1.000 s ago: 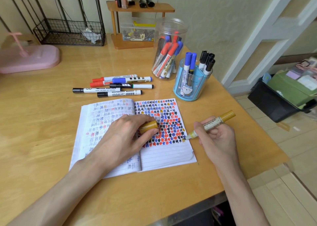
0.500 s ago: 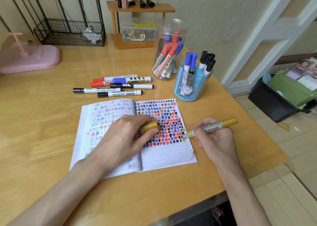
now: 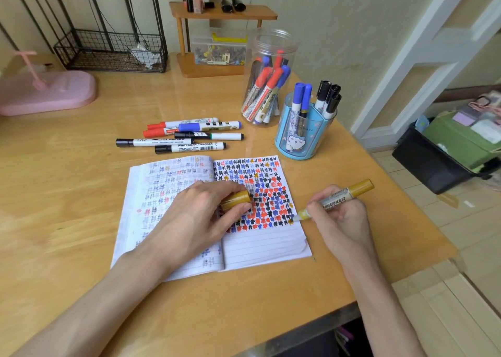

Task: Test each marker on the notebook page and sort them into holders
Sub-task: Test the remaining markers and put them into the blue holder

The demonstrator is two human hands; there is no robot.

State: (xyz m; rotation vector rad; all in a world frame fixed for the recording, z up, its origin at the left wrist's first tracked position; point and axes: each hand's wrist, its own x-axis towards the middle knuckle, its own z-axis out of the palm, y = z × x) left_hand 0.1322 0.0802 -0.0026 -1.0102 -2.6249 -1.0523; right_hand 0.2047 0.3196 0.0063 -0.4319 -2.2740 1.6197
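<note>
Though blurred, perhaps tiles [image 3: 461, 221] beside desk [image 3: 67, 194].

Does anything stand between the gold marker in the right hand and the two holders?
Nothing visible does: only notebook page and desk lie between the gold marker, the blue holder and the clear jar. Its cap is off, held in the left hand.

At the back of the wooden desk [image 3: 67, 194] stand a black wire basket [image 3: 108, 50], a small wooden shelf [image 3: 222, 15] and a flat pink stand [image 3: 48, 93].
</note>
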